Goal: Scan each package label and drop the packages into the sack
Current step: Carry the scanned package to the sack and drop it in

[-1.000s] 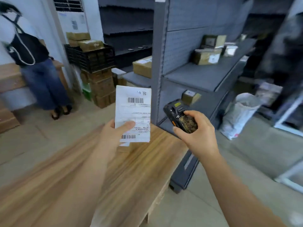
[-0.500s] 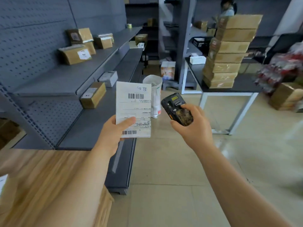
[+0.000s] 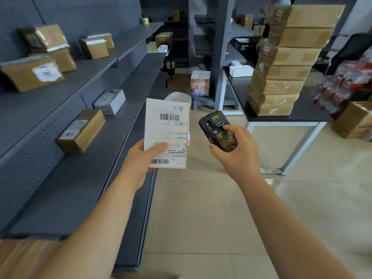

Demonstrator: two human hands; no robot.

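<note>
Package (image 3: 168, 133) held upright in left hand (image 3: 141, 158), handheld scanner (image 3: 218, 130) gripped in right hand (image 3: 235, 150), both raised over the tiled floor beside the grey shelving (image 3: 80, 158).
Package is flat and white, its face covered by a printed shipping label: one barcode near the top, a second along the bottom edge, ruled lines of small print between, handwritten marks at the upper right. Left thumb presses the lower left of the label, fingers curled behind. Right fingers wrap the scanner's worn, mottled body, its dark head just beside the package. White sack (image 3: 179, 97) stands on the floor directly behind the package, mouth open.
</note>
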